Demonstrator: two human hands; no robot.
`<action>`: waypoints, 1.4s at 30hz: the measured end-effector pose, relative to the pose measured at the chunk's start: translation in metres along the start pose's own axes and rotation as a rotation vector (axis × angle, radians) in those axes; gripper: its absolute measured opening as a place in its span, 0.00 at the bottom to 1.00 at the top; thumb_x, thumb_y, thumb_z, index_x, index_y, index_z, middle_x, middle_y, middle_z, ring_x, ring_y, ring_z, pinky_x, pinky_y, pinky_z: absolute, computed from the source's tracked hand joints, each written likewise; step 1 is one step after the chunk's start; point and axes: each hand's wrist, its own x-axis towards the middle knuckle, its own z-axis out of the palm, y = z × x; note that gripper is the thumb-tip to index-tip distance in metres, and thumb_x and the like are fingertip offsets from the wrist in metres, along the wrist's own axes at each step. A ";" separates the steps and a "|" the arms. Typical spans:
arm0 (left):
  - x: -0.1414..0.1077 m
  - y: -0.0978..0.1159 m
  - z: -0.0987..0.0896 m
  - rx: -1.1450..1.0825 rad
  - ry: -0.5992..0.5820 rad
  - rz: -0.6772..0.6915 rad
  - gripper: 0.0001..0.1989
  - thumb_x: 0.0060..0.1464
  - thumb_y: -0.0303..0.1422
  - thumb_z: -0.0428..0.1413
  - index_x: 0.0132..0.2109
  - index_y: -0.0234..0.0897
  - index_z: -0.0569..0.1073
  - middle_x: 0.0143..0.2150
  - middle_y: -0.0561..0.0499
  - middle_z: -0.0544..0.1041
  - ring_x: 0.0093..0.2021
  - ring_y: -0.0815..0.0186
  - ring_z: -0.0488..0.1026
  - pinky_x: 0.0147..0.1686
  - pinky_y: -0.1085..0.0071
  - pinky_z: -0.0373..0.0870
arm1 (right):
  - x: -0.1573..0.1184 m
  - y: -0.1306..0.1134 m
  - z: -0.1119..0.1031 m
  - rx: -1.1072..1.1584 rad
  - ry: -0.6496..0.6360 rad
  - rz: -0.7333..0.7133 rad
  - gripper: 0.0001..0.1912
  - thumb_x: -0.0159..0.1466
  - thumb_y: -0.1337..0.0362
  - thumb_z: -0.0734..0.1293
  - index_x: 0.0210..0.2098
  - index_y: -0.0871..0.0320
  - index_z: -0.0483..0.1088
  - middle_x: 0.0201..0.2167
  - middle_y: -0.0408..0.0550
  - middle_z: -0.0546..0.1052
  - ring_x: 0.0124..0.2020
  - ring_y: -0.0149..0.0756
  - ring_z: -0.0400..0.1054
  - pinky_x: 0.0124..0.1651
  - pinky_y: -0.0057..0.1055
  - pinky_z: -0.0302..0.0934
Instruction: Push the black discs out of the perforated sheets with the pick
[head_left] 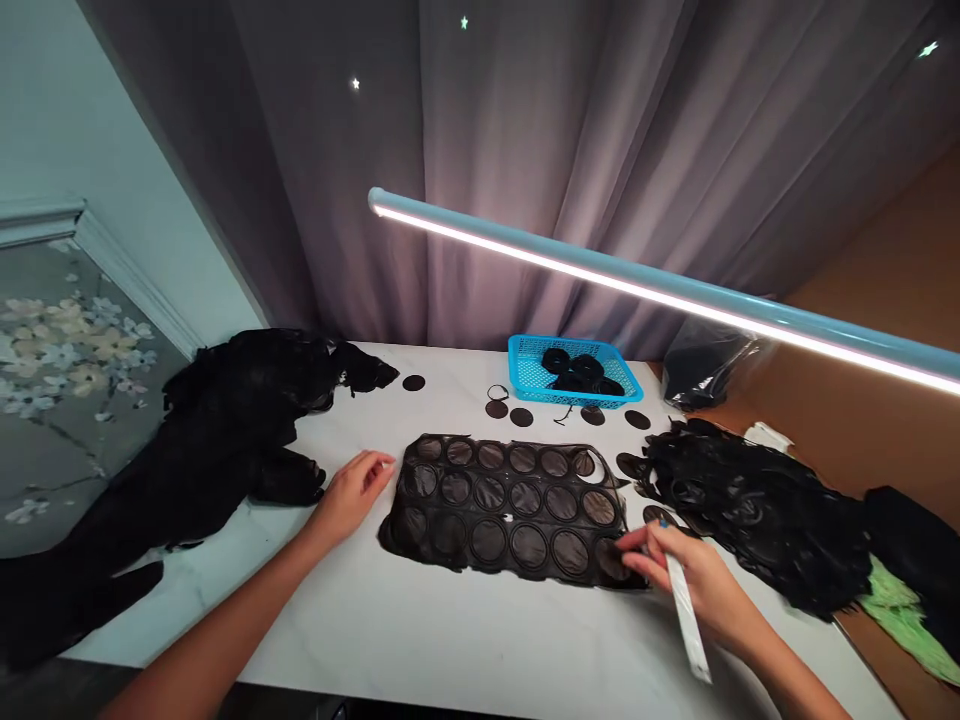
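A dark, thin fabric sheet (510,515) lies flat on the table, with rows of round outlines across it. One circle at its far right corner is partly open, showing white beneath. My left hand (354,495) is just left of the sheet, its fingers loosely bent and apart with nothing visible in them. At the sheet's near right corner, my right hand (686,565) grips a slim white-handled tool (688,630), whose tip I cannot make out. The fingertips of that hand touch the sheet by the last circle.
Loose dark discs (521,417) lie beyond the sheet on the white table (450,640). A blue basket (521,375) holds black rounds. Black fabric is heaped at left (247,430) and black scraps (750,510) at right. A lit tube lamp (637,275) hangs across the back.
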 end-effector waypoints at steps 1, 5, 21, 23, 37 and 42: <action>0.012 -0.002 0.004 0.009 0.015 -0.019 0.17 0.63 0.43 0.45 0.39 0.38 0.73 0.35 0.49 0.72 0.35 0.62 0.70 0.38 0.66 0.68 | 0.013 -0.006 0.001 0.006 -0.072 -0.034 0.22 0.62 0.47 0.65 0.21 0.54 0.57 0.34 0.51 0.80 0.31 0.40 0.72 0.34 0.35 0.66; 0.045 -0.003 0.020 0.032 0.032 -0.041 0.16 0.59 0.45 0.49 0.32 0.39 0.71 0.34 0.48 0.69 0.39 0.57 0.69 0.44 0.61 0.67 | 0.075 -0.044 0.033 0.024 -0.145 -0.181 0.18 0.66 0.55 0.63 0.24 0.53 0.54 0.38 0.50 0.79 0.35 0.40 0.70 0.39 0.36 0.62; 0.053 -0.001 0.029 -0.043 0.066 0.025 0.09 0.61 0.37 0.45 0.47 0.41 0.61 0.46 0.48 0.72 0.47 0.62 0.72 0.47 0.66 0.69 | 0.125 -0.105 0.138 0.233 -0.177 -0.350 0.10 0.64 0.64 0.67 0.31 0.54 0.59 0.46 0.49 0.76 0.47 0.41 0.68 0.49 0.37 0.58; 0.055 -0.003 0.024 -0.008 0.055 0.042 0.09 0.60 0.37 0.46 0.46 0.42 0.65 0.47 0.47 0.72 0.49 0.58 0.71 0.50 0.62 0.67 | 0.114 -0.095 0.116 0.259 -0.176 -0.289 0.07 0.67 0.59 0.63 0.35 0.53 0.61 0.45 0.49 0.76 0.45 0.39 0.69 0.47 0.36 0.59; 0.071 0.108 0.092 0.332 -0.145 0.630 0.15 0.58 0.29 0.56 0.52 0.37 0.70 0.58 0.40 0.68 0.61 0.49 0.63 0.56 0.52 0.64 | 0.102 0.013 0.006 0.284 0.182 0.089 0.26 0.68 0.45 0.54 0.37 0.57 0.74 0.28 0.46 0.71 0.29 0.34 0.64 0.33 0.30 0.60; 0.087 0.141 0.154 0.218 -0.195 0.740 0.17 0.59 0.33 0.58 0.55 0.38 0.68 0.59 0.43 0.70 0.61 0.54 0.65 0.60 0.56 0.62 | 0.116 0.005 0.015 0.364 0.019 0.032 0.11 0.60 0.54 0.66 0.33 0.57 0.69 0.26 0.43 0.73 0.28 0.33 0.67 0.32 0.28 0.60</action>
